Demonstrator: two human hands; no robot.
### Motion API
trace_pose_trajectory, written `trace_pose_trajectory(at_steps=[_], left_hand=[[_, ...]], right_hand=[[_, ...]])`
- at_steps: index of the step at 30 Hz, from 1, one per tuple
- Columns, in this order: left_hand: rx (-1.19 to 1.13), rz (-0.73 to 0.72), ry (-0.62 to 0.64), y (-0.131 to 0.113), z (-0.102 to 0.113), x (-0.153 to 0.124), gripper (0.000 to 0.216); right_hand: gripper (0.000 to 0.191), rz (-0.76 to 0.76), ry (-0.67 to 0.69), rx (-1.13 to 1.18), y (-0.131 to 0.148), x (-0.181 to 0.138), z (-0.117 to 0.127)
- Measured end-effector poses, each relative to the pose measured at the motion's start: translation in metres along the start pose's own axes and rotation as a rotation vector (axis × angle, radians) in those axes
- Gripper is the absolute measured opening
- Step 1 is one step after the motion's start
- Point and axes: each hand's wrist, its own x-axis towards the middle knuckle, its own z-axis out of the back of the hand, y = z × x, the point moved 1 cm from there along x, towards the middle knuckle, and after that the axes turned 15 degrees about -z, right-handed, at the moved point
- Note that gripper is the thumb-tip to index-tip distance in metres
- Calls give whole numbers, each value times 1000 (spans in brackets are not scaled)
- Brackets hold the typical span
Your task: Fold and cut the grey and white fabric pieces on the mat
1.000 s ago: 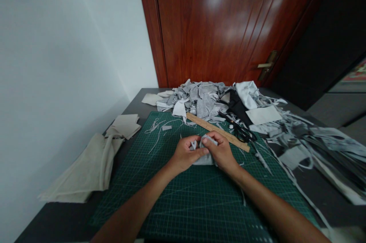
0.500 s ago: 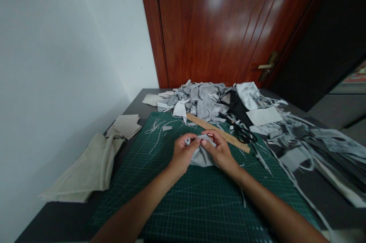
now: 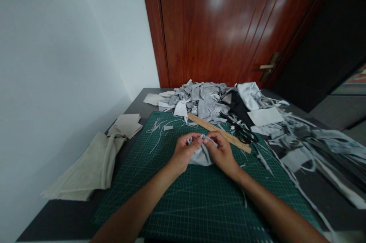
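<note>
Over the middle of a green cutting mat [image 3: 177, 205], my left hand [image 3: 184, 152] and my right hand [image 3: 221, 151] both pinch a small grey fabric piece [image 3: 201, 156]. Thumbs and fingertips of the two hands meet at its top edge, and the cloth hangs bunched between my palms. A wooden ruler [image 3: 219, 131] lies diagonally just beyond my right hand. Black scissors [image 3: 241, 130] rest right of the ruler.
A heap of grey and white fabric scraps [image 3: 200, 100] fills the table's far side, in front of a red-brown door [image 3: 223, 26]. Long cut strips [image 3: 309, 140] spread to the right. Folded beige cloth [image 3: 91, 165] and beige squares [image 3: 127, 124] lie left of the mat.
My hands have drawn closer together and lifted the grey piece slightly, so my fingertips now meet at its top edge. The camera has shifted a little.
</note>
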Motion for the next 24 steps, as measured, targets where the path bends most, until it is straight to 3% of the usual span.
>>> trace_pose_trajectory(at_steps=[6, 12, 17, 24], left_hand=[[4, 24, -6, 1, 1, 0, 43], [32, 50, 60, -3, 4, 3, 44], [57, 72, 145, -6, 8, 9, 45], [156, 15, 264, -11, 13, 12, 41]], right_hand=[[20, -6, 12, -29, -1, 0, -3], [33, 50, 15, 106, -5, 3, -2], [24, 33, 61, 80, -9, 5, 2], [26, 22, 102, 42, -5, 8, 7]])
